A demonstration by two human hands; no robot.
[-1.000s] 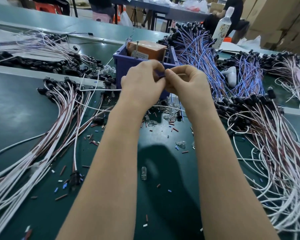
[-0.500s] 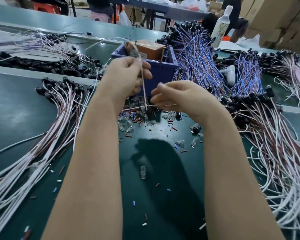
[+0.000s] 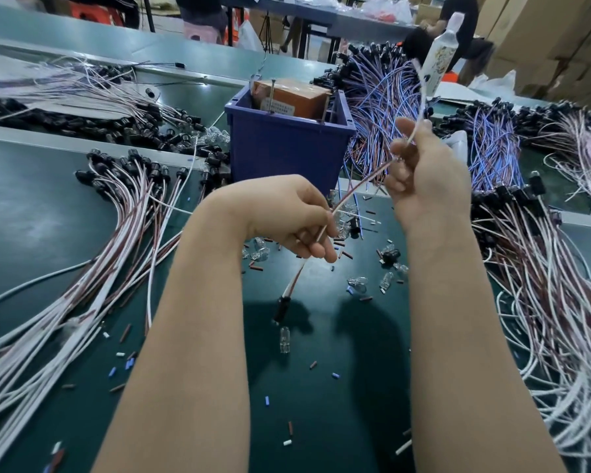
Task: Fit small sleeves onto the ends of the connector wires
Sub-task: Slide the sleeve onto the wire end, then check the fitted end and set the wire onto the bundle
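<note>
Open mat (image 3: 321, 387) between left wires (image 3: 130, 220), right wires (image 3: 543, 302); bin (image 3: 287, 155) ahead.

The left grip (image 3: 287, 216) is curled closed low at centre, the right grip (image 3: 427, 175) pinching higher and farther forward.

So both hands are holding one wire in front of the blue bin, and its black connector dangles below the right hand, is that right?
Not quite. The head view shows the black connector dangling below the left hand, not the right hand. The rest holds: both hands hold one wire in front of the blue bin.
</note>
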